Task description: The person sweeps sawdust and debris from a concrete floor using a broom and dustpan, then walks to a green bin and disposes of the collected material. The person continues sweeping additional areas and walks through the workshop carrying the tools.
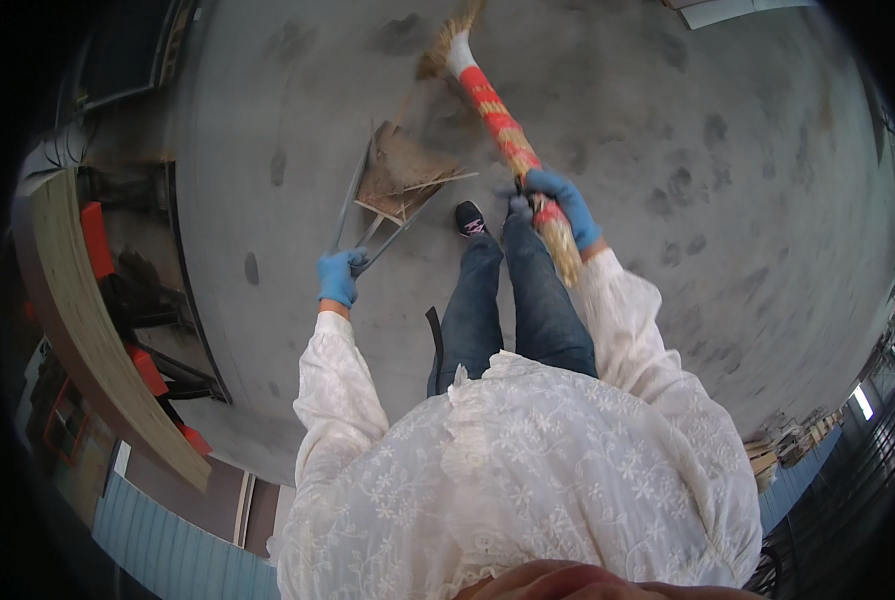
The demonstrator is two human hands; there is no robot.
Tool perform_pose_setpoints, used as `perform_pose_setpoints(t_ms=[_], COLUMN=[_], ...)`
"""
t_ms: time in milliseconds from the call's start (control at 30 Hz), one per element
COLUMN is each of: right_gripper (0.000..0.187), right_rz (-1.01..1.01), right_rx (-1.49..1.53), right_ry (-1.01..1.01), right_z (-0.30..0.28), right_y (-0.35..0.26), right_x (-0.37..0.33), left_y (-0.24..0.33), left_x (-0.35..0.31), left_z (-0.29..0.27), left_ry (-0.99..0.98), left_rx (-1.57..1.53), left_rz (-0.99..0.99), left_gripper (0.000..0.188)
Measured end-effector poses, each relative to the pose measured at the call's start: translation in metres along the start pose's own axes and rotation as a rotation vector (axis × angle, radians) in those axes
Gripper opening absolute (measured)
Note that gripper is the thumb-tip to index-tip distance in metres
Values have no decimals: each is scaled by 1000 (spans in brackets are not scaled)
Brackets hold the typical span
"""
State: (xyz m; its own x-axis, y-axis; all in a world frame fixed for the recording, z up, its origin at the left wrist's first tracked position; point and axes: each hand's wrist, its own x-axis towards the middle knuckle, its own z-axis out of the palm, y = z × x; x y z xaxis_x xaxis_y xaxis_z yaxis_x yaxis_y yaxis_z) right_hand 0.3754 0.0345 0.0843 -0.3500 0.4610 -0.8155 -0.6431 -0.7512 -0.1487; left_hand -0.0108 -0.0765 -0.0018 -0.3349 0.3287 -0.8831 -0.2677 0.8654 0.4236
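Observation:
In a blue glove, my left hand is closed round the grey handle end of a dustpan. The pan is out ahead of my feet and carries brown dust and a few thin wooden strips. My right hand, gloved in blue too, grips the straw handle of a broom wrapped with red and white bands. The broom's bristles point away from me, beyond the pan and to its right; they look apart from it. Motion blurs the broom head a little.
Grey concrete floor with dark smudges spreads around me. To my left stands a rack with orange parts and a long stack of wooden boards. Wooden pallets lie far off at the right. My shoe is close to the pan.

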Motion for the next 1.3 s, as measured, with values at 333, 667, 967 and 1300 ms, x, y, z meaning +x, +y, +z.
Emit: perform_pose_setpoints(t_ms=[333, 667, 967, 1300], right_gripper=[32, 43, 67, 69], right_rz=[59, 48, -230, 13], right_rx=[-153, -121, -1098, -1424], right_ry=[262, 300, 386, 343], right_z=[-97, -94, -105, -84], right_y=[62, 57, 22, 72], right_x=[87, -65, -81, 35], left_y=[4, 8, 16, 26], left_x=[7, 22, 53, 77], left_z=[2, 27, 54, 59], left_ry=[12, -47, -99, -57], left_rx=[-16, 59, 131, 187], left_rz=[-14, 64, 99, 109], left_gripper=[18, 13, 8, 5])
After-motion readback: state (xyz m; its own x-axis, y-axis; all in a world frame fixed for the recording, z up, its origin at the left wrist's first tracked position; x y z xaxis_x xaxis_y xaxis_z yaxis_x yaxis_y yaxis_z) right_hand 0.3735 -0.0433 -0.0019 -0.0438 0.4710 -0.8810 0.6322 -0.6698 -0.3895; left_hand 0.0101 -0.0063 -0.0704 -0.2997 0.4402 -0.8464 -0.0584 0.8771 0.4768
